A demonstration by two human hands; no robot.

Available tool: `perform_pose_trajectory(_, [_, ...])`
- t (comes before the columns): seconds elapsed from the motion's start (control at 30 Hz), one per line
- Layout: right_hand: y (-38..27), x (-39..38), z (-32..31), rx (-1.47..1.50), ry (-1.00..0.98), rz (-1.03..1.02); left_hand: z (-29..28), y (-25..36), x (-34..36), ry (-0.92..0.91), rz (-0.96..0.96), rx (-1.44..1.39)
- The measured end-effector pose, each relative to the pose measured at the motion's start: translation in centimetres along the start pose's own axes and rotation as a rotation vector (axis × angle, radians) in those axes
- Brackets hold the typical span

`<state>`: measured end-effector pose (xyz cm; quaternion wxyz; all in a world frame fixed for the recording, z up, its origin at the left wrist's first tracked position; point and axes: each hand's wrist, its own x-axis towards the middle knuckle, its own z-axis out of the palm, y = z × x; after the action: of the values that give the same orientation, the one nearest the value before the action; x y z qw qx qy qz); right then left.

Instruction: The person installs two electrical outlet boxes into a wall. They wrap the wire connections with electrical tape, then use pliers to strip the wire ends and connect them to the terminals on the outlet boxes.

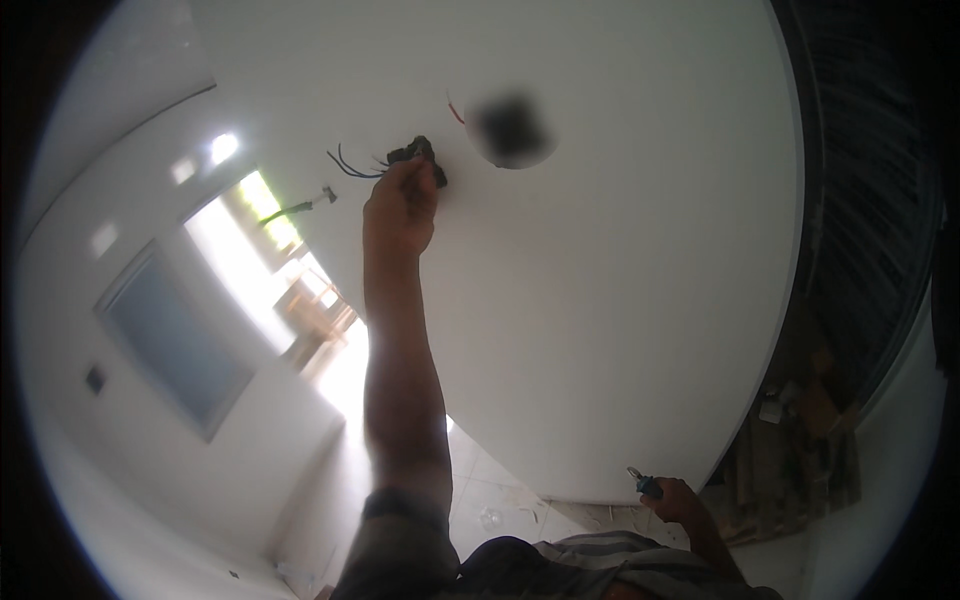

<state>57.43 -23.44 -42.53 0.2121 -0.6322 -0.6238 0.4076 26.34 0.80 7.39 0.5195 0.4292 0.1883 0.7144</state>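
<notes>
My left arm stretches up to the white wall (620, 270). At its end my left hand (402, 205) is closed, its fingers pressed against a black electrical fitting (432, 160) with dark wires (352, 168) sticking out to the left. How far the fingers wrap round the fitting is partly hidden by the hand. Low on the right, my right hand (676, 502) is closed around the blue handle of a small hand tool (648, 484). The tool's metal tip points up and left; its exact kind is too small to tell.
A short red wire (456, 112) shows above a round, blurred patch (514, 132) with a dark middle. A dark cable (290, 212) with a grey end hangs farther left. Beyond are a bright doorway (240, 270), a greyish panel (175, 340), and boards and boxes (815, 410) at right.
</notes>
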Motion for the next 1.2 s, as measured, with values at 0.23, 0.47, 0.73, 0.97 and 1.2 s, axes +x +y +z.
perform_pose_trajectory(0.23, [0.3, 1.4, 0.1, -0.022, 0.037, -0.079, -0.7, 0.2, 1.5, -0.235, -0.076, 0.207])
perform_pose_trajectory(0.47, [-0.9, 2.3, -0.1, -0.027, -0.042, -0.086, 0.2, 0.4, 1.9, -0.088, -0.175, -0.218])
perform_pose_trajectory(0.73, [-0.7, 2.5, -0.1, -0.051, -0.032, -0.074, 1.4, 0.0, 1.8, 0.029, -0.157, -0.350])
perform_pose_trajectory(0.97, [-0.8, 3.3, -0.1, -0.048, -0.072, -0.078, 0.9, 0.7, 1.6, -0.010, -0.256, -0.422])
perform_pose_trajectory(1.2, [-0.4, 3.5, 0.7, -0.054, -0.037, -0.154, 1.0, 0.8, 1.2, -0.097, -0.278, -0.340])
